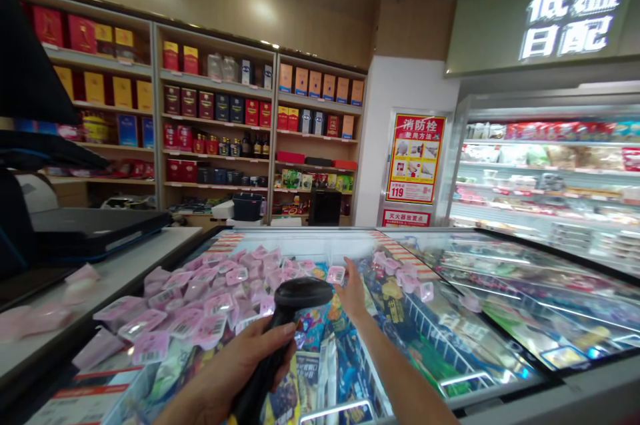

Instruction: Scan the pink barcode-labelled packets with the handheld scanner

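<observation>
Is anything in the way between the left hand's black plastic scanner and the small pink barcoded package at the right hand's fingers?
Nothing visible stands between them: the pink package at the right hand shows just past the black scanner in the left hand.

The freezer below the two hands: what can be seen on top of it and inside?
Many small pink packs lie on its glass top; colourful bags show through. What the heaped packs and black scanner cover cannot be seen.
</observation>
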Action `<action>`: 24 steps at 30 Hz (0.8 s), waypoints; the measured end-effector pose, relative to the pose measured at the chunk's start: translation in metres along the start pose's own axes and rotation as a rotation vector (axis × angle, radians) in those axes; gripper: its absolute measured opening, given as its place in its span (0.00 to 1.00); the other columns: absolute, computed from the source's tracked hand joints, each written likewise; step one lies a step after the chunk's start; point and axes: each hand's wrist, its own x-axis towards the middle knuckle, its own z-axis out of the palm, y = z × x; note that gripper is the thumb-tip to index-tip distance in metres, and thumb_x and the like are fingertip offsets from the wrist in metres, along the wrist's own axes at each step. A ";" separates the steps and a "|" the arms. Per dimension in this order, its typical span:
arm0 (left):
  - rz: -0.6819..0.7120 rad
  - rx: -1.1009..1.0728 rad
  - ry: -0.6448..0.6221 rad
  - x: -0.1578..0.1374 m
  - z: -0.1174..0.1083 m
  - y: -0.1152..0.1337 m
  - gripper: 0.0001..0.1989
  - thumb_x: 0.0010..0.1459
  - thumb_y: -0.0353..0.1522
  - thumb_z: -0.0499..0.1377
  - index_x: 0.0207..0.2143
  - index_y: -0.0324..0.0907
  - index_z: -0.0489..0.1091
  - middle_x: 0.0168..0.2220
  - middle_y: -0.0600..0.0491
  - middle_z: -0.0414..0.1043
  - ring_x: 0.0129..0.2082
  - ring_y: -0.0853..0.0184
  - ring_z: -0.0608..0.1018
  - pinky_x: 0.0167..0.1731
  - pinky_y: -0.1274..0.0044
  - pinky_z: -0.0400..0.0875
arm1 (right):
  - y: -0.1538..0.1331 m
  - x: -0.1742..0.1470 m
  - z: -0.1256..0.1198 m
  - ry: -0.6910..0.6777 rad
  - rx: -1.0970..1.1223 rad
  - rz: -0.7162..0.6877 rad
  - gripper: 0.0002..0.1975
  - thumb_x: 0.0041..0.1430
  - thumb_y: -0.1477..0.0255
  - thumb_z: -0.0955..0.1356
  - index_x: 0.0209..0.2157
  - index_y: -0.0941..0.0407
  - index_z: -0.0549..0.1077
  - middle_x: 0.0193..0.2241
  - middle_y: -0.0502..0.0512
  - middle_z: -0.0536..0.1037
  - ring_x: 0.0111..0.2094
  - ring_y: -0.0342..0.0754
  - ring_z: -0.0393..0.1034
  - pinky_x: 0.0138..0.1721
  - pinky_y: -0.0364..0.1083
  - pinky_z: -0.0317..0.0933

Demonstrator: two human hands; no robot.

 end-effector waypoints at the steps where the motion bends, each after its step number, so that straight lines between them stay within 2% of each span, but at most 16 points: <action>1: 0.001 0.002 -0.011 -0.001 0.000 0.000 0.12 0.43 0.39 0.57 0.20 0.38 0.62 0.16 0.57 0.63 0.13 0.78 0.62 0.15 0.84 0.55 | -0.002 -0.001 0.004 0.001 0.006 0.010 0.29 0.41 0.76 0.62 0.50 0.58 0.55 0.34 0.55 0.70 0.35 0.48 0.64 0.40 0.48 0.58; 6: -0.002 -0.022 0.041 -0.001 -0.005 0.001 0.12 0.43 0.39 0.57 0.22 0.38 0.62 0.16 0.58 0.63 0.13 0.78 0.63 0.15 0.84 0.56 | -0.011 -0.006 0.017 -0.024 0.021 0.051 0.28 0.41 0.76 0.61 0.49 0.59 0.57 0.41 0.58 0.68 0.42 0.49 0.62 0.43 0.47 0.56; 12: 0.009 -0.035 0.044 0.001 -0.021 0.000 0.12 0.45 0.38 0.56 0.20 0.38 0.63 0.16 0.57 0.63 0.14 0.78 0.64 0.16 0.84 0.58 | -0.021 -0.008 0.028 -0.056 -0.036 0.131 0.28 0.41 0.74 0.61 0.49 0.59 0.57 0.40 0.58 0.69 0.42 0.50 0.62 0.43 0.47 0.56; 19: -0.001 -0.072 0.015 -0.001 -0.012 0.003 0.11 0.45 0.37 0.57 0.22 0.38 0.62 0.16 0.58 0.63 0.13 0.78 0.64 0.15 0.85 0.57 | -0.027 -0.007 0.029 -0.077 -0.053 0.151 0.28 0.42 0.75 0.61 0.49 0.62 0.57 0.41 0.60 0.69 0.45 0.52 0.61 0.44 0.48 0.55; 22: -0.006 -0.072 0.054 0.001 -0.021 0.001 0.11 0.45 0.37 0.57 0.23 0.38 0.63 0.16 0.58 0.64 0.13 0.78 0.64 0.15 0.85 0.58 | -0.028 -0.009 0.038 -0.108 -0.059 0.188 0.25 0.44 0.75 0.59 0.48 0.63 0.59 0.44 0.62 0.66 0.47 0.53 0.58 0.48 0.50 0.51; 24: 0.007 -0.077 0.095 0.002 -0.032 0.000 0.11 0.45 0.38 0.56 0.24 0.38 0.63 0.17 0.58 0.65 0.14 0.78 0.65 0.16 0.85 0.59 | -0.029 -0.010 0.049 -0.120 -0.012 0.204 0.24 0.46 0.76 0.57 0.48 0.63 0.59 0.47 0.62 0.63 0.51 0.53 0.52 0.50 0.50 0.47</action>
